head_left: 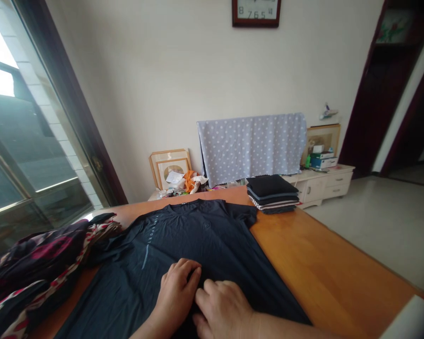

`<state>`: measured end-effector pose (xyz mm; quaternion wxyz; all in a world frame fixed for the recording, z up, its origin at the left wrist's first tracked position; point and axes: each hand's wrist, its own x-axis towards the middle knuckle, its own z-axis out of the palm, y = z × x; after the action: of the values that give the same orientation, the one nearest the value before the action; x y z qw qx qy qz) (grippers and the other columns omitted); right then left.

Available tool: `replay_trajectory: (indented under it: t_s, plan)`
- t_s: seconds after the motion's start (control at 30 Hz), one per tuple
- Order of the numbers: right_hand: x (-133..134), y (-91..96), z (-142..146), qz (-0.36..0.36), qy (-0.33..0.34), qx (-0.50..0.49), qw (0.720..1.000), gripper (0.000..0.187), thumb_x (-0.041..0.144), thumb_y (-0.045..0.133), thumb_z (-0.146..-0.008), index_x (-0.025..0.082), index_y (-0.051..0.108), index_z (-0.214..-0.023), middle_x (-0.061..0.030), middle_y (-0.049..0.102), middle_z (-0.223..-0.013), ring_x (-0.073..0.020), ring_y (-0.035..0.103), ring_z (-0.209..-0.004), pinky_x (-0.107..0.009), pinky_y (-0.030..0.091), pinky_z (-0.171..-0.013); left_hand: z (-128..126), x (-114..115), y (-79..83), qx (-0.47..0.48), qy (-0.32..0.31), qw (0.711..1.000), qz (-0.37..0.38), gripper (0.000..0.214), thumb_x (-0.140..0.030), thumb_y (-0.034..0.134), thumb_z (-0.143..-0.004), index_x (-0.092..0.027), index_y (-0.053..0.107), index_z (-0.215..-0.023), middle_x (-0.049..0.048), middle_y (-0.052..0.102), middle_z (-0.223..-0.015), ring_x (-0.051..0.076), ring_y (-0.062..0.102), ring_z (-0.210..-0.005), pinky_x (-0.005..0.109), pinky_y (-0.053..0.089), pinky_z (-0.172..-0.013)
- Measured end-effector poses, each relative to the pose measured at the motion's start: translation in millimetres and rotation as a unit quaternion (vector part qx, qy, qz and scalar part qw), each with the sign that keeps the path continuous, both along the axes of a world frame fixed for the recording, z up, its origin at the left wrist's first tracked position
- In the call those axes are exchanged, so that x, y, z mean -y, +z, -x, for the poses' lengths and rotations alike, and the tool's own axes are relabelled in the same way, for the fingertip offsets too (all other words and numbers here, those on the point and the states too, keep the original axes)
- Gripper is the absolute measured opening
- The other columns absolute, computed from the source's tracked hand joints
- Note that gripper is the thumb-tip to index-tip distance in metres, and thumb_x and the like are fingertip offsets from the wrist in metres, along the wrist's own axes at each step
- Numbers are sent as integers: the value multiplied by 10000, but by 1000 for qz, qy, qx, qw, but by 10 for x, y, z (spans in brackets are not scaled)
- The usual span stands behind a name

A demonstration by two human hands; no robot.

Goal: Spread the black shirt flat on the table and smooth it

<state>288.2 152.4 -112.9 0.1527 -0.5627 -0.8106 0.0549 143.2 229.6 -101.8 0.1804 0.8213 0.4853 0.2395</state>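
Note:
A dark navy T-shirt (212, 249) lies spread out on the wooden table, its collar toward the far edge. Light lettering runs down one side of its chest, and a small round emblem marks the other. My left hand (179, 287) rests on the middle of the shirt, fingers curled down and closed at the cloth. Right beside it, my right hand (226, 306) is also closed, its fingers bent into the fabric. The fingertips of both hands are partly hidden.
A crumpled heap of patterned clothes (45, 263) lies on the left. At the far edge of the table (325, 254) sits a neat folded stack (272, 193). Behind stand a dotted grey cloth cover (250, 148), a low white cabinet (330, 186) and a framed picture (169, 165).

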Motion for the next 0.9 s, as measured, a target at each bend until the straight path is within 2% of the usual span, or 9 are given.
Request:
replay_trajectory:
  t_s: [0.27, 0.6, 0.8, 0.9]
  plan:
    - [152, 92, 0, -18, -22, 3, 1000, 259, 380, 515, -893, 230, 640, -1063, -67, 666, -988, -256, 646, -911, -384, 499, -817, 11, 87, 50, -57, -13, 998, -25, 383, -455, 323, -1007, -298, 671, -977, 14, 643, -1076, 211, 561, -1039, 373, 375, -896]
    - [218, 299, 18, 21, -7, 60, 998, 362, 421, 441, -945, 167, 636, -1115, -127, 647, -1051, -275, 619, -986, -418, 489, -874, 18, 120, 49, -91, -14, 994, -52, 423, -471, 280, -1013, -277, 654, -986, 34, 627, -1080, 229, 553, -1045, 378, 378, -873]
    - [306, 423, -55, 34, 10, 73, 997, 375, 440, 491, -914, 163, 667, -1094, -135, 651, -1081, -282, 612, -1024, -418, 488, -896, 18, 172, 91, -90, -13, 994, -57, 405, -510, 346, -980, -267, 663, -1048, 59, 628, -1116, 266, 545, -1094, 405, 374, -898]
    - [279, 486, -148, 60, 42, 37, 997, 359, 452, 554, -881, 199, 699, -1090, -96, 678, -1042, -240, 633, -965, -346, 490, -857, 31, 179, 86, -93, -16, 994, -58, 358, -503, 429, -940, -262, 657, -1075, 68, 625, -1133, 277, 536, -1113, 411, 365, -917]
